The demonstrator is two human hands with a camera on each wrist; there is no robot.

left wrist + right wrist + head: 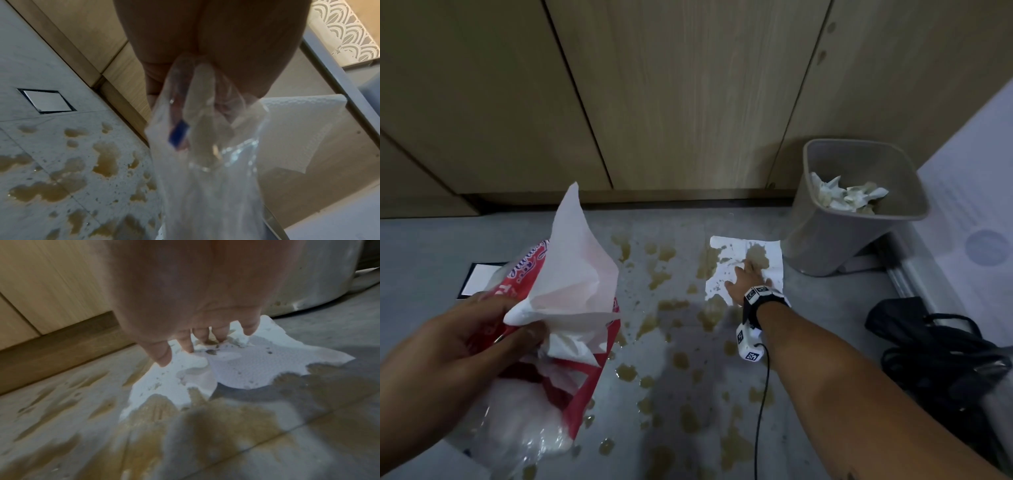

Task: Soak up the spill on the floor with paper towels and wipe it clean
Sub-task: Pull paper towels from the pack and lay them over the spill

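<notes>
A brownish spill [671, 305] lies in many puddles and drops across the grey floor. My right hand [743, 274] presses flat, with fingers spread, on a white paper towel [770, 250] spread over the far right part of the spill. The towel shows brown wet patches. In the right wrist view the fingertips [203, 339] touch the towel [257, 366], whose near edge is soaked. My left hand [517, 325] grips a red and clear plastic pack of paper towels [571, 387] above the floor. One white sheet [575, 260] sticks up out of it.
A grey waste bin [825, 240] with crumpled used towels stands just right of the towel. A black bag [935, 356] lies at the right. Wooden cabinet doors [654, 102] close off the far side. A white floor plate [479, 277] sits at the left.
</notes>
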